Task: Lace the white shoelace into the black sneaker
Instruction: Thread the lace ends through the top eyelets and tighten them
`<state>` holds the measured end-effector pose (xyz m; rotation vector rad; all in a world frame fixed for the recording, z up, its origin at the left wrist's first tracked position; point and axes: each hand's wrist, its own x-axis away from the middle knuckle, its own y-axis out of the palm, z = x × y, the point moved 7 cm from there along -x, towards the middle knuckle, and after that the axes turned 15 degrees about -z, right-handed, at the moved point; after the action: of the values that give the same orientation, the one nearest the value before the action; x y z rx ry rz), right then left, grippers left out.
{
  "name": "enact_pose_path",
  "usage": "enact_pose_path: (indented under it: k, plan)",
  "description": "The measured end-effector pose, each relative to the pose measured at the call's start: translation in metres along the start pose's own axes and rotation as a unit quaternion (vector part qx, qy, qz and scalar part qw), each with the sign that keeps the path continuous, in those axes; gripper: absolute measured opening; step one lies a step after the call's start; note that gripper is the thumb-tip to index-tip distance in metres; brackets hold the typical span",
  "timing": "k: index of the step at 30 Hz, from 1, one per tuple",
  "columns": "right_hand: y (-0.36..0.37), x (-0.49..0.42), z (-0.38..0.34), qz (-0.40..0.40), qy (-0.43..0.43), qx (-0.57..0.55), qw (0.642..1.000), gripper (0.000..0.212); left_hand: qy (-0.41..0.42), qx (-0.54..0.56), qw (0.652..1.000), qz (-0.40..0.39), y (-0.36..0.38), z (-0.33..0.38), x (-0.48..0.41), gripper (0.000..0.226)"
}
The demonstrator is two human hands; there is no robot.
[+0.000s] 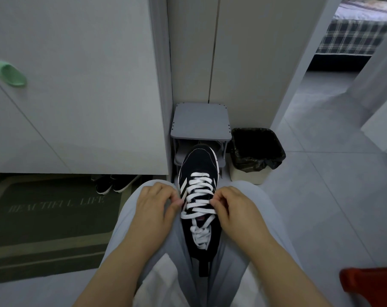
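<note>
The black sneaker [199, 165] with white side stripes sits wedged between my two knees, toe pointing away from me. The white shoelace [199, 193] crosses the eyelets in several rows, and its loose ends lie bunched over the tongue nearer to me. My left hand [157, 207] pinches the lace at the shoe's left edge with curled fingers. My right hand [234, 209] pinches the lace at the right edge, about level with the left hand.
A grey folding stool [201, 120] stands just beyond the toe, with a bin lined with a black bag [256, 149] to its right. A green doormat [50, 220] and other shoes [114, 185] lie at the left. A red object [372, 286] shows at bottom right.
</note>
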<state>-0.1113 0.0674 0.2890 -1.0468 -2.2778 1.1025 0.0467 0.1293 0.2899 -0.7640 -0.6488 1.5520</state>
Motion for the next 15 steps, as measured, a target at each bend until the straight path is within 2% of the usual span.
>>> enact_pose_path:
  k: [3, 6, 8, 11, 15]
  plan:
    - [-0.002, 0.001, -0.002, 0.005, -0.003, -0.018, 1.0, 0.012, 0.009, -0.008, 1.0, -0.009, 0.002, 0.002, -0.001, 0.015]
    - [-0.003, 0.002, -0.003, 0.006, -0.001, -0.027, 1.0, 0.012, 0.012, -0.048, 0.998, -0.025, 0.009, 0.007, -0.002, 0.029]
    - [-0.001, 0.002, -0.004, 0.008, -0.002, -0.02, 1.0, 0.013, 0.01, -0.064, 0.998, -0.026, 0.011, 0.008, -0.003, 0.03]
    - [-0.002, 0.001, -0.003, 0.019, -0.005, -0.031, 0.999, 0.006, 0.011, -0.053, 0.998, -0.033, 0.014, 0.008, -0.004, 0.029]
    - [-0.003, 0.001, 0.0, 0.024, 0.0, -0.02, 1.0, 0.011, -0.002, -0.006, 0.999, -0.037, 0.012, 0.005, -0.003, 0.028]
